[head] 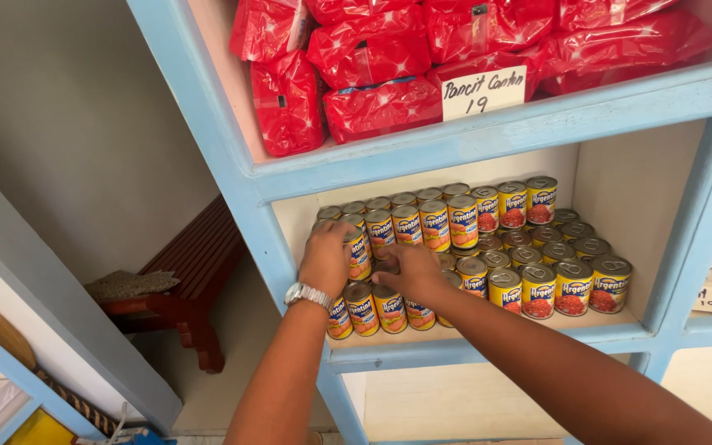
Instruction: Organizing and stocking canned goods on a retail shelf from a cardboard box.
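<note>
Cans (529, 284) mostly ranked mid-frame; left hand (325, 257) and right hand (409, 270) fingers curled on front-left cans (377, 305), gap unfilled there

The single camera sat on the person's head and looked forward and slightly down at a pale blue shelf unit (471, 136), close enough that both forearms reached in from the bottom edge. It faced the shelf a little from the left, with a wooden bench (187, 276) visible lower left.
</note>
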